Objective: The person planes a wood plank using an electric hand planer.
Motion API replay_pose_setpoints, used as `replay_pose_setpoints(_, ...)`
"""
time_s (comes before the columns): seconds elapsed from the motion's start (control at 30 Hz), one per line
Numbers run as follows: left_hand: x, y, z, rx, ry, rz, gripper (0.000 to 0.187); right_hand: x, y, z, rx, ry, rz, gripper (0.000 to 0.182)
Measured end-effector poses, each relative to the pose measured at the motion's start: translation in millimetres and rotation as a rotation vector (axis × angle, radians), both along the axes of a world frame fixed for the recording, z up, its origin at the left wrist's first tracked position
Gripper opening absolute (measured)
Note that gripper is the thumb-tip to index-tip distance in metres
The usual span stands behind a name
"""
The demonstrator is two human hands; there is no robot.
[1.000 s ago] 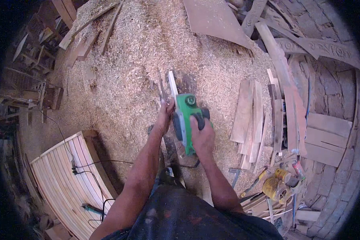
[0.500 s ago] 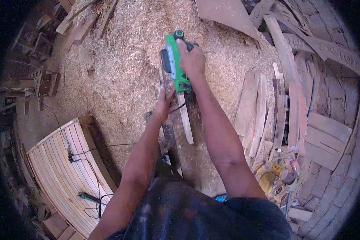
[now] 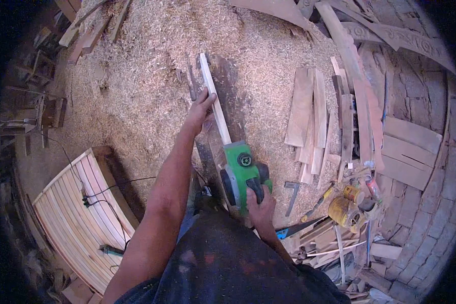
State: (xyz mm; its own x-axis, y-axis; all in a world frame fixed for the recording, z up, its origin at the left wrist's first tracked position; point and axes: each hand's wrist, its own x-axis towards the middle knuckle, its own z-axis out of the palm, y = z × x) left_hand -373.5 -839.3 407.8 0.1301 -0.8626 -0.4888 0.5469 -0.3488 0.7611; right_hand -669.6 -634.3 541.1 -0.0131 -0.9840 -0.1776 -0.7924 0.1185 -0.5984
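Observation:
My right hand (image 3: pixel 261 205) is closed around the black rear handle of a green electric planer (image 3: pixel 238 175), close to my body. The planer sits at the near end of a narrow pale wood strip (image 3: pixel 218 115), covering that end. Under the strip runs a dark wooden beam (image 3: pixel 233 96). My left hand (image 3: pixel 202 109) grips the strip around its middle, fingers over it from the left side, ahead of the planer.
Wood shavings (image 3: pixel 152 66) cover the floor. A slatted wooden panel (image 3: pixel 81 197) lies at left with a cord across it. To the right are loose boards (image 3: pixel 306 111), a hammer (image 3: pixel 291 195), a yellow can (image 3: pixel 341 210) and carved wood (image 3: pixel 390 38).
My right hand has drawn the planer from the far end of the strip back toward my body. My left hand has moved forward along the strip. My view has shifted too.

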Motion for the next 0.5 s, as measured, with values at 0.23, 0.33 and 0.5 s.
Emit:
replay_pose_setpoints(0.23, 5, -2, 5, 0.055, 0.001, -0.016, 0.09, 41, -42, 14, 0.003, -0.023, -0.002, 0.035)
replay_pose_setpoints(0.33, 6, -3, -12, 0.054, 0.035, -0.033, 0.087, 55, -62, 9, 0.005, -0.063, -0.027, 0.037)
replay_pose_setpoints(0.5, 12, -3, -14, -0.016, 0.209, -0.064, 0.088, 99, -114, 30, 0.042, -0.05, -0.014, 0.058)
